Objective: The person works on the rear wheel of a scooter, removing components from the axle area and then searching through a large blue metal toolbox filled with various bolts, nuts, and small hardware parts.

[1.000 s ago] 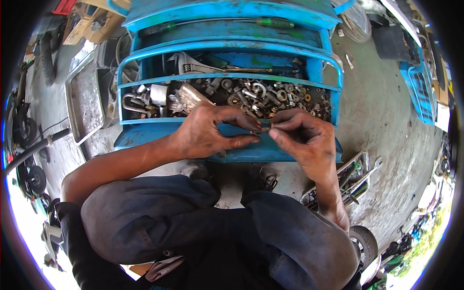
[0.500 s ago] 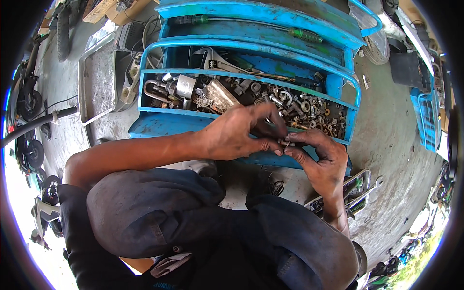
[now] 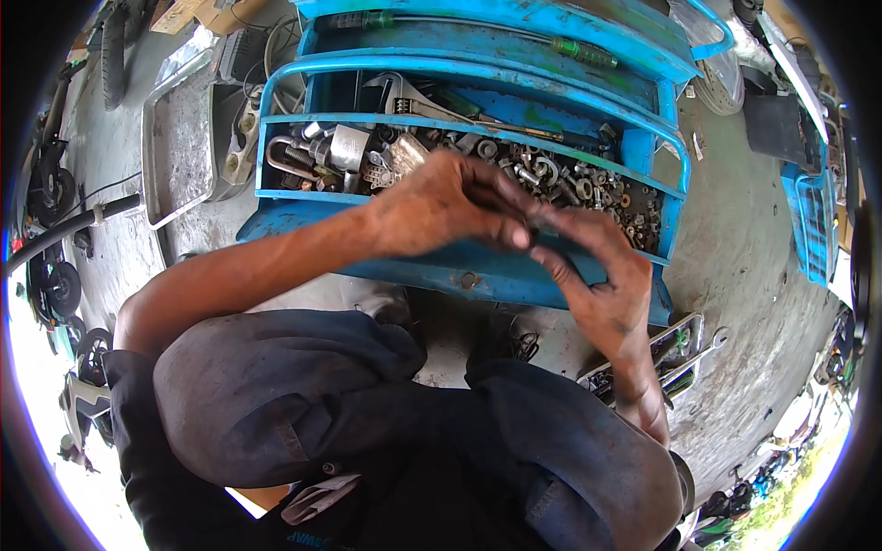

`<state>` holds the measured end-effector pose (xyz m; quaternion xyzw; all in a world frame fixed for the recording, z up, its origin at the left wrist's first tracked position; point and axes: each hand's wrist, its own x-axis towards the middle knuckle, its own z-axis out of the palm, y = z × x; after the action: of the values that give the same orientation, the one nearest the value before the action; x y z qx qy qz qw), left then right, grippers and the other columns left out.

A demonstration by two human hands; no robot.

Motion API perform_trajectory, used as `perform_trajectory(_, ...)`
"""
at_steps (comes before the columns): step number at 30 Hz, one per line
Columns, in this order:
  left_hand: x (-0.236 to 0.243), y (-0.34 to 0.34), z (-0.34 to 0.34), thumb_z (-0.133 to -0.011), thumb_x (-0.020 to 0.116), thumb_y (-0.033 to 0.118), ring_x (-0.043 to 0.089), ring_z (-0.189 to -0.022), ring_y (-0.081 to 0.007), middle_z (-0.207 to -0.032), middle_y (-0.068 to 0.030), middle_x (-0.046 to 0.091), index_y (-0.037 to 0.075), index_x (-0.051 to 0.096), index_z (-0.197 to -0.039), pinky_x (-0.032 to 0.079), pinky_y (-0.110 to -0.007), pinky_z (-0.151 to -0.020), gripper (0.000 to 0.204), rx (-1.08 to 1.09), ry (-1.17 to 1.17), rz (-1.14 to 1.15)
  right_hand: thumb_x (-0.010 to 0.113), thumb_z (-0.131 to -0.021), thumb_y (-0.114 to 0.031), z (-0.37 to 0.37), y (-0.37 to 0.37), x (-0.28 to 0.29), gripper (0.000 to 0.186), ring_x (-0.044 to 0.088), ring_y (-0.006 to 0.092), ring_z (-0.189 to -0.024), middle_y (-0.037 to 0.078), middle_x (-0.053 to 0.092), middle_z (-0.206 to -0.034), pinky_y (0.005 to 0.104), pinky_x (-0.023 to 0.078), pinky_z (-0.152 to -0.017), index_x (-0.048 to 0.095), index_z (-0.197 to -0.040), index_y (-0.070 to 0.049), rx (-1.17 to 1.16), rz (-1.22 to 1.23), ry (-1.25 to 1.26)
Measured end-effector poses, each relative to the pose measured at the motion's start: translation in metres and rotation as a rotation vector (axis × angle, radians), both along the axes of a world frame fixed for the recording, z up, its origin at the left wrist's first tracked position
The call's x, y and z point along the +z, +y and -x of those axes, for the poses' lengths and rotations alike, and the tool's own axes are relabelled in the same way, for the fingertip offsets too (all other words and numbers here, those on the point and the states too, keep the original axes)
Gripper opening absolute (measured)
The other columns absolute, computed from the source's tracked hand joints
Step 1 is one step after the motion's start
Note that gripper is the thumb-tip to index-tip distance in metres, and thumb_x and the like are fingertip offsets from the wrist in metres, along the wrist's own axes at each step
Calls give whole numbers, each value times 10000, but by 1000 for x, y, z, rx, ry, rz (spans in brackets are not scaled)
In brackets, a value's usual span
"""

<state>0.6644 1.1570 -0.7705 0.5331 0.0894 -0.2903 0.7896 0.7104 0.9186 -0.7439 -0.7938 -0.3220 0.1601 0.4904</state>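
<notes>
My left hand (image 3: 450,207) and my right hand (image 3: 602,271) meet fingertip to fingertip above the front edge of a blue metal toolbox (image 3: 432,268). Both are closed in a pinch around something small and dark. The fingers mostly hide it, and its kind cannot be made out. Behind the hands, a toolbox tray holds loose nuts, bolts and washers (image 3: 597,195). At that tray's left end lie a thick bolt-like piece (image 3: 292,154) and a silver cylindrical part (image 3: 349,147).
An adjustable wrench (image 3: 400,95) lies in the compartment behind. Farther back is a long screwdriver with a green handle (image 3: 584,51). Beside my right forearm, a floor tray holds tools, with an open-end wrench (image 3: 706,347) over its edge. A metal tray (image 3: 177,147) stands at left.
Both hands have moved up and away from me, still pinched together. The small metal piece between the fingertips showed earlier and is now mostly covered. My view has shifted slightly.
</notes>
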Motion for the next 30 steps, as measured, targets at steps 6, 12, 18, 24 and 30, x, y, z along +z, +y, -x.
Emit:
perform_trajectory(6,7,52,-20,-887,818,112,740,-1006,-185,-1078,-130,772,-15,753,-1117,601,-325,-936,271,107,-319,-647,626,-889,65,-52,0,-5,390,655,325,-1195,138,698,-1263,410,521,-1030,684,-1260,-38,256,222,-256)
perform_trajectory(12,-16,67,0,-915,798,141,718,-996,-118,-1043,-75,788,24,781,-1123,571,-284,-913,240,263,-390,-618,538,-898,-32,-59,28,-40,422,524,269,-1376,110,591,-1459,396,443,-1097,663,-1300,-54,698,383,-667)
perform_trajectory(18,-31,80,9,-871,840,171,698,-889,-100,-990,-55,785,21,791,-1059,565,-263,-834,246,355,-398,-722,550,-894,-70,-57,7,-8,360,575,256,-1246,103,641,-1317,404,448,-1055,696,-1222,-60,620,631,-691)
perform_trajectory(24,-38,84,10,-838,867,218,698,-872,-98,-954,-49,769,13,784,-1002,576,-280,-809,275,384,-458,-688,633,-803,-21,-62,-16,7,408,593,294,-1187,113,651,-1220,474,470,-1023,689,-1207,-3,490,800,-611)
perform_trajectory(30,-29,80,12,-830,860,161,734,-943,-144,-1001,-67,779,38,780,-1019,600,-308,-847,240,281,-451,-766,637,-846,-52,-57,22,-7,418,605,329,-1221,166,651,-1288,476,467,-1061,691,-1261,-63,580,513,-582)
